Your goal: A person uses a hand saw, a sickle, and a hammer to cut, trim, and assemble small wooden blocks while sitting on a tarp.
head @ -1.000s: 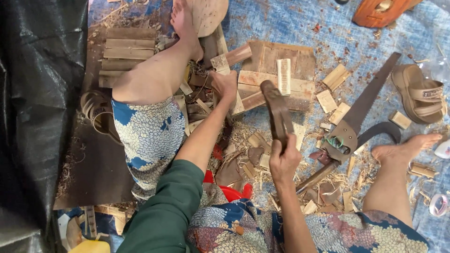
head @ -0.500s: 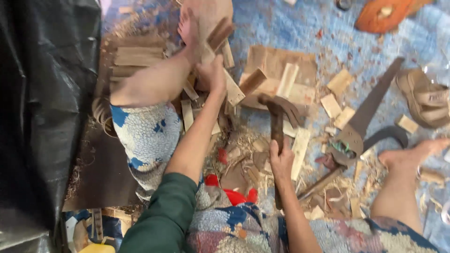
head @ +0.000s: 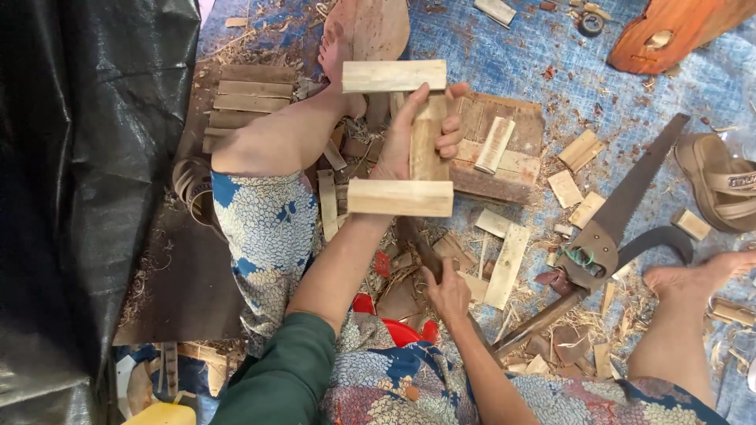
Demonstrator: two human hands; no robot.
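1. Broadly, a blue mat (head: 551,55) littered with wood offcuts spreads under the seated person.
2. Right of centre lies a handsaw (head: 630,201), near a sandal (head: 720,185).
3. Centre, the left hand (head: 413,138) grips the upright middle bar of a pale wooden H-shaped piece (head: 398,197), raised above the boards.
4. Below, the right hand (head: 447,293) is closed round a dark tool handle (head: 417,248).

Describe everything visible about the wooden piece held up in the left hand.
The wooden piece is pale, unpainted wood shaped like a sideways H: two short crossbars, one at the top and one at the bottom, joined by an upright middle block. The left hand grips that middle block, holding it above the scrap-strewn blue mat. Nothing else appears to touch it.
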